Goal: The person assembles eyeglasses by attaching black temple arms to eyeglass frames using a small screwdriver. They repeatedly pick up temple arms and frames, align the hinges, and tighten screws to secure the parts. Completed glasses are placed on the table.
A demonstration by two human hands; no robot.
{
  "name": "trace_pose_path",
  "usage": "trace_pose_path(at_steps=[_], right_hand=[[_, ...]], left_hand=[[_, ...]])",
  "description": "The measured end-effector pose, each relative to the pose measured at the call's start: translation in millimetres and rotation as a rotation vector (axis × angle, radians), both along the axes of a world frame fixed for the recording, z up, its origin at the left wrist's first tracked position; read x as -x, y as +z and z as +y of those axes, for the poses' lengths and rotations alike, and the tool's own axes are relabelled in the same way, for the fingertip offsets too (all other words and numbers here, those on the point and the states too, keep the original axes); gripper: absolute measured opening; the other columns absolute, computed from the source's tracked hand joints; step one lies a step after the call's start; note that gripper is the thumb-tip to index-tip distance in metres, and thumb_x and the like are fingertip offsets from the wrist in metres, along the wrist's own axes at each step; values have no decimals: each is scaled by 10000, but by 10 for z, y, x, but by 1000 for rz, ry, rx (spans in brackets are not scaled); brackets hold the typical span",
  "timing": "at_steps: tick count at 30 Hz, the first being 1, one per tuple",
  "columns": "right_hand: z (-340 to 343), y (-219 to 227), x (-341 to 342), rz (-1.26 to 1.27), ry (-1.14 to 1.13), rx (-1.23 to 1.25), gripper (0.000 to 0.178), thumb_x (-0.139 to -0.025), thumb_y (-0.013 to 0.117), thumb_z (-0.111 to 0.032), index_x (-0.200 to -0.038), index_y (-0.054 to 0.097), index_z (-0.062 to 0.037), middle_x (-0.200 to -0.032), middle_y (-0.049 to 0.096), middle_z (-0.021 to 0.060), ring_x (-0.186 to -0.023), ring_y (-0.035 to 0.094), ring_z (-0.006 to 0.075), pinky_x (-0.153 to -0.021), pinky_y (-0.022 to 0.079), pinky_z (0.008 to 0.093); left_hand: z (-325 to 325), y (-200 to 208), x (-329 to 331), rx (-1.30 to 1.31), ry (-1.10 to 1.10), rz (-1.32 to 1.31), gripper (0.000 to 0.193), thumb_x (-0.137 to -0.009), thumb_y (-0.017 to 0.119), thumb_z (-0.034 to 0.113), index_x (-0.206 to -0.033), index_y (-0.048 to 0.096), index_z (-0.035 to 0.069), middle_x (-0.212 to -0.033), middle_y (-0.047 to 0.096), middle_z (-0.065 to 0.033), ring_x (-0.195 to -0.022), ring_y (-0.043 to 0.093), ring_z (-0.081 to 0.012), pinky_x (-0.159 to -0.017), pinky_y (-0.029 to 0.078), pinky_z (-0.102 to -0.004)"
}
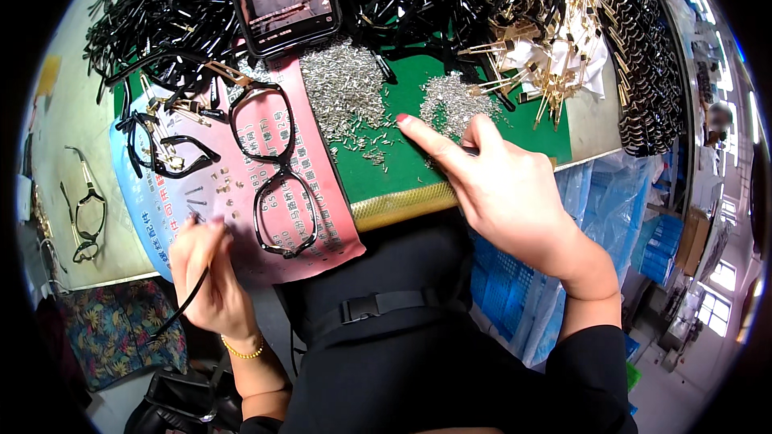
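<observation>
Head view shows work apparently mid-course: a slim black temple (183,310), joined to no frame, sits pinched in the closed fingers of the left hand (211,281) over the near-left edge of a pink-and-blue sheet (331,229) bearing a glossy dark glasses frame (282,165). Right of the sheet, the right hand (505,197) extends its index finger between gritty heaps of tiny silver pieces (342,84) on smooth green matting (386,177); whether its other fingers grip anything, one cannot tell. Beyond the sheet, tangled shiny black temples (161,20) apparently await handling.
</observation>
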State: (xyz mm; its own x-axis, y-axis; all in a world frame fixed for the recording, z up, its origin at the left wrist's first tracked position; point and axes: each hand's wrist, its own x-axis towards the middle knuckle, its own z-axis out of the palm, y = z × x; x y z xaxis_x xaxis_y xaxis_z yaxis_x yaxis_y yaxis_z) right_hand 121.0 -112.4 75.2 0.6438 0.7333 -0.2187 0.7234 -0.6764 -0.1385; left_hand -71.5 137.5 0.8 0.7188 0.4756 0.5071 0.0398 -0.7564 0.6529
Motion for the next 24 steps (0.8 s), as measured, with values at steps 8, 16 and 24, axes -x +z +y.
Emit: trace_pose_path(at_steps=[8,16,24], right_hand=[[-26,8,-52,46,48,-39,581,-894,639,-79,-1441,552,-255,-961,533,122,-680,669,279,-544,557,405],[-8,-18,-69,30,94,-57,633,-811,644,-17,-1410,564,-205,-980,541,148,-723,690,281,-535,562,408],[41,-9,-48,-24,122,-6,730,-814,612,0,-1495,522,-248,-950,531,141,-633,657,262,-489,545,372]], left_hand=[[-342,40,66,-149,-316,50,329,-820,859,204,-996,584,162,-1038,758,25,-1087,668,-247,-1041,529,-531],[-281,-34,-99,38,-293,96,314,-737,874,90,-901,607,109,-934,755,-26,-1046,695,-269,-1068,504,-523],[-254,-50,-118,164,-294,37,304,-772,854,51,-950,610,88,-933,718,-59,-985,726,-302,-1047,509,-522]])
